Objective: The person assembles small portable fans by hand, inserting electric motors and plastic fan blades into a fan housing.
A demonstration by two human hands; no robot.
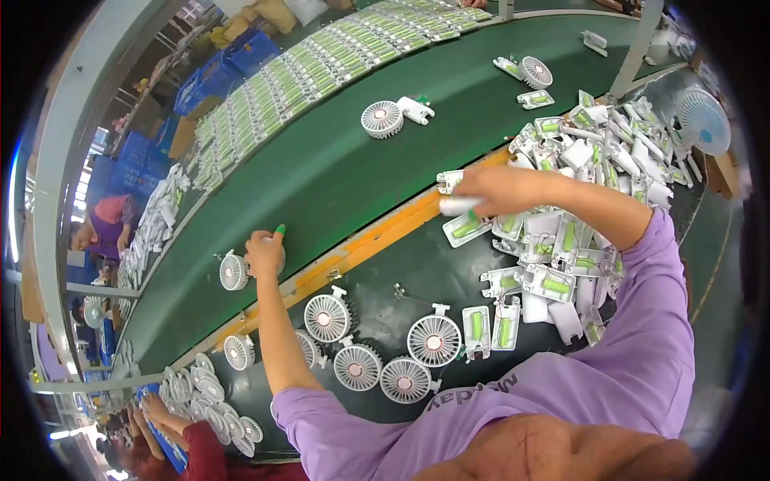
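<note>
Over the near side of the green belt, my left hand is closed around a pale thing mostly hidden by the fingers. Just left of it sits a white round fan head. My right hand grips a white handle shell at the edge of the heap of handle shells. Another white shell part shows beyond those fingers. Beneath it lies an open shell with a green battery. Green covers show on a digit of each hand. Several fan heads lie on the dark table before me.
The green belt carries a fan head with a shell and another fan head. Rows of green-battery parts line its far side. A yellow edge strip borders my table. A person in a red sleeve works at lower left.
</note>
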